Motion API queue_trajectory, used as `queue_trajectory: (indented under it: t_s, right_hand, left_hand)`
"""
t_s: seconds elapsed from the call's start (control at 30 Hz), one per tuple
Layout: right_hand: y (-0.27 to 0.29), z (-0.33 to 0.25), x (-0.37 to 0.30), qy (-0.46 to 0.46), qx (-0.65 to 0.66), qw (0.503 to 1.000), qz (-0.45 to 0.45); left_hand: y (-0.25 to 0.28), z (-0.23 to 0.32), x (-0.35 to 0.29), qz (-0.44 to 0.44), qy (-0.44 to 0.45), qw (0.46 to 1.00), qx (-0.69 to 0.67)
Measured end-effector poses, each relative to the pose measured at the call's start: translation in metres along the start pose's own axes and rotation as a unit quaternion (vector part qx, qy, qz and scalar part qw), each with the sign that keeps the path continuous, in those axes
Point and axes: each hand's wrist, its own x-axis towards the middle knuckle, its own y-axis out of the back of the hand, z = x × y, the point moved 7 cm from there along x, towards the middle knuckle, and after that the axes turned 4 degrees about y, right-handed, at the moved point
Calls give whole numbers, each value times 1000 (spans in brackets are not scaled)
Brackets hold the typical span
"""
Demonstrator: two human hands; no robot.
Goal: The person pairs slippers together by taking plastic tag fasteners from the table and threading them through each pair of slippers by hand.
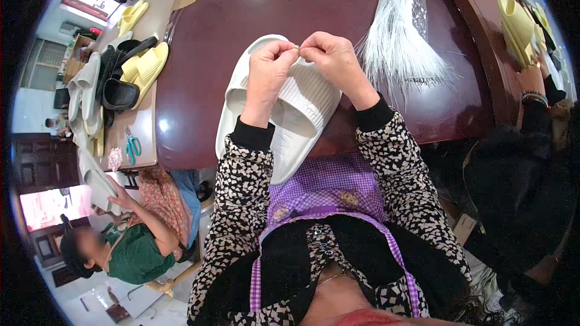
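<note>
A pair of pale grey ribbed slide slippers lies on the dark red table in front of me, the two overlapping and reaching over its near edge. Above their straps, my left hand and my right hand meet, thumbs and forefingers pinched together. Something tiny is between the fingertips, too small to make out. Both wrists hang over the slippers. Right of my right hand lies a bundle of thin white plastic strands, partly in a clear bag and fanning out toward me.
On the left side table are teal-handled scissors, a yellow slipper, a black slipper and several grey ones. A person in green holds pale slippers at lower left. At far right another person's hand touches a yellow slipper.
</note>
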Motion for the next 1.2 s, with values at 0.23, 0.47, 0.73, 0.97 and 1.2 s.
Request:
queue_trajectory:
  t_s: [0.23, 0.47, 0.73, 0.97, 1.2]
  right_hand:
    - [2, 1, 1, -3, 114, 993, 16]
    - [-4, 0, 2, -4, 234, 972, 11]
    - [-4, -1, -1, 24, 222, 974, 31]
    - [-2, 2, 1, 36, 194, 979, 52]
    - [6, 21, 8, 23, 178, 978, 102]
  left_hand:
    - [-5, 9, -6, 1, -11, 993, -114]
    - [0, 1, -2, -6, 4, 991, -136]
    - [-9, -5, 1, -71, 34, 981, -179]
    - [-11, -9, 5, -69, 12, 984, -166]
    - [26, 33, -33, 100, -139, 980, -99]
